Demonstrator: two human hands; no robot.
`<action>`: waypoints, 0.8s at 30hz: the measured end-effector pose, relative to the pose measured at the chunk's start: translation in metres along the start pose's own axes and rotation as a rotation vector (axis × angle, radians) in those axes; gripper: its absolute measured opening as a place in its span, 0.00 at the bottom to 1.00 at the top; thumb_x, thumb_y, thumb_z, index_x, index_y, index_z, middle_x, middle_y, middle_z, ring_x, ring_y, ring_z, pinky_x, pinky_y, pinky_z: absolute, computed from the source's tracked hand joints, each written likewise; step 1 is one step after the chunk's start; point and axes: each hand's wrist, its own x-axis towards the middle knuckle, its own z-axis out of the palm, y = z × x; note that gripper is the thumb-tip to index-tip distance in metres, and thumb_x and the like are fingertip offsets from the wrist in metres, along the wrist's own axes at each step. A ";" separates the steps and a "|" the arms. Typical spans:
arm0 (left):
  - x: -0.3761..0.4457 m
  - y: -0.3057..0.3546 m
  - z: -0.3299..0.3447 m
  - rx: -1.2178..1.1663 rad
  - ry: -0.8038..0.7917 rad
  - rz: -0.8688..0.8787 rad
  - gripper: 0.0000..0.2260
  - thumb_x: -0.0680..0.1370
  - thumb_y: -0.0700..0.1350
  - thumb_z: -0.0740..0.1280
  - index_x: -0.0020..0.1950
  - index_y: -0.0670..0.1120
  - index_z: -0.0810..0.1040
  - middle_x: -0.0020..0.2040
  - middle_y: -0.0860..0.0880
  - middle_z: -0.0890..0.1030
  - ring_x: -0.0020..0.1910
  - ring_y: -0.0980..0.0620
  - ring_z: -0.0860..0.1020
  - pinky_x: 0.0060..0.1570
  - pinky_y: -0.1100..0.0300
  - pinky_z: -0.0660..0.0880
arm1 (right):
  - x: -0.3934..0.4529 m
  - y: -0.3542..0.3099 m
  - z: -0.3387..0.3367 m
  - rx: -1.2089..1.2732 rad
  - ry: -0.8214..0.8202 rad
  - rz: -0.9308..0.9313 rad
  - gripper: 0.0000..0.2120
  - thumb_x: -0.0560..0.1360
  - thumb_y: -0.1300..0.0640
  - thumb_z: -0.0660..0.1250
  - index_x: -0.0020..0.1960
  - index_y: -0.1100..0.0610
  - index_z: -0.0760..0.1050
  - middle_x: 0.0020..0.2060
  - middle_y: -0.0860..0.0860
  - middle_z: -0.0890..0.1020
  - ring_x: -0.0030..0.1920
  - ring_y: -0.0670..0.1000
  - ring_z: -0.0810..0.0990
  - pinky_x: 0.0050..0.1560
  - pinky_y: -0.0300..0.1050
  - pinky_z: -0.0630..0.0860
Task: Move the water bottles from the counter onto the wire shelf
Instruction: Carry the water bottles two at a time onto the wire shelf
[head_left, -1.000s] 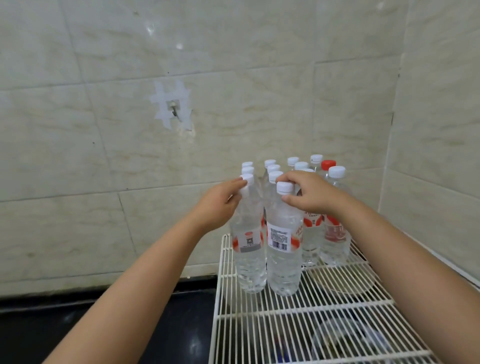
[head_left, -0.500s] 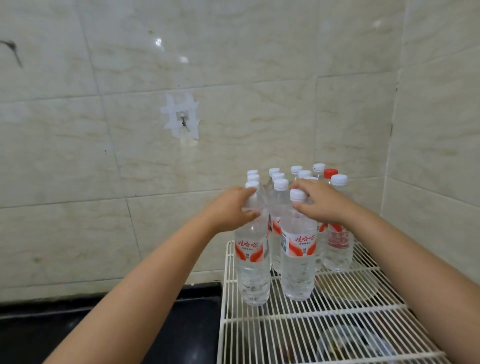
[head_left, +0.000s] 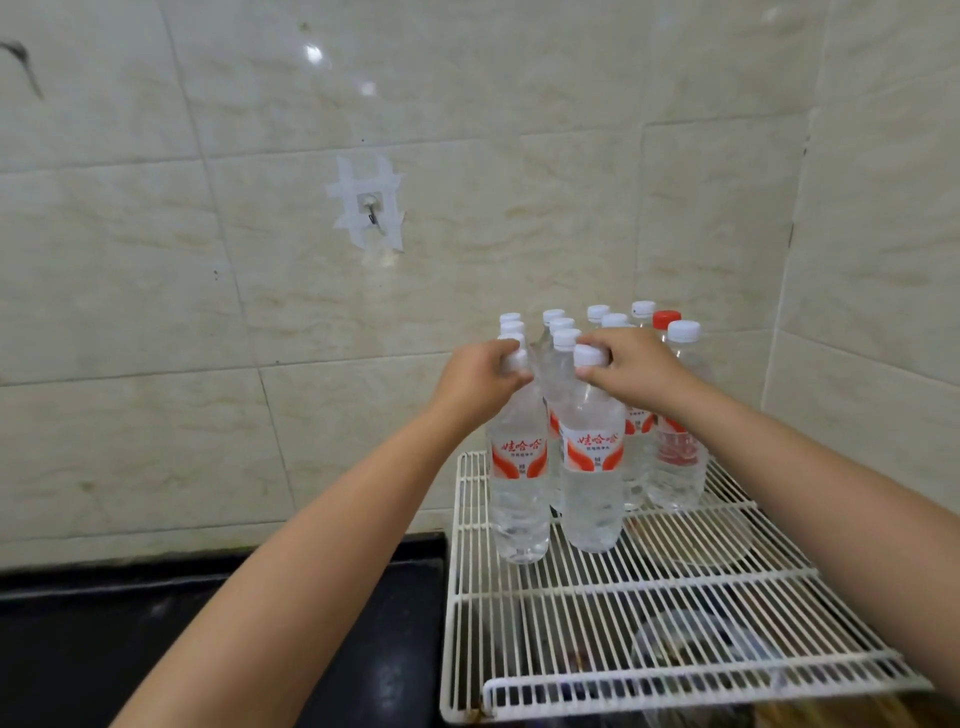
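Clear bottle (head_left: 519, 462) | left fingers (head_left: 511, 376) clasp neck | right fingers (head_left: 597, 345) clasp cap

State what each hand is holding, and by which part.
The left hand grips the front-left bottle by its neck and cap. The right hand grips the front-right bottle by its cap. Both bottles stand on the wire shelf.

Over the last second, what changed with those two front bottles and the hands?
Both front bottles got turned: the left bottle and right bottle now show their red logo, where a barcode side faced out earlier. The left hand and right hand still grip them by the necks. They stay standing on the wire shelf; the back bottles are unmoved.
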 end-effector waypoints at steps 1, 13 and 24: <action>-0.001 0.002 0.002 0.008 -0.001 0.015 0.15 0.76 0.42 0.67 0.60 0.36 0.77 0.58 0.36 0.80 0.57 0.42 0.77 0.51 0.56 0.71 | 0.000 -0.002 0.003 -0.005 -0.002 -0.003 0.17 0.74 0.60 0.64 0.62 0.61 0.72 0.60 0.60 0.78 0.60 0.58 0.74 0.53 0.43 0.68; -0.002 -0.010 0.021 0.372 0.146 0.206 0.16 0.79 0.46 0.63 0.64 0.39 0.74 0.62 0.41 0.76 0.57 0.41 0.77 0.51 0.50 0.75 | -0.005 0.015 0.020 -0.207 0.153 -0.177 0.16 0.73 0.64 0.65 0.60 0.68 0.72 0.56 0.64 0.78 0.57 0.62 0.76 0.58 0.51 0.72; -0.005 -0.016 0.033 0.189 0.285 0.336 0.08 0.64 0.41 0.70 0.37 0.37 0.82 0.35 0.43 0.83 0.24 0.47 0.80 0.18 0.66 0.72 | -0.010 0.006 0.040 -0.151 0.357 -0.204 0.09 0.64 0.65 0.67 0.42 0.69 0.79 0.37 0.62 0.82 0.36 0.60 0.83 0.37 0.46 0.81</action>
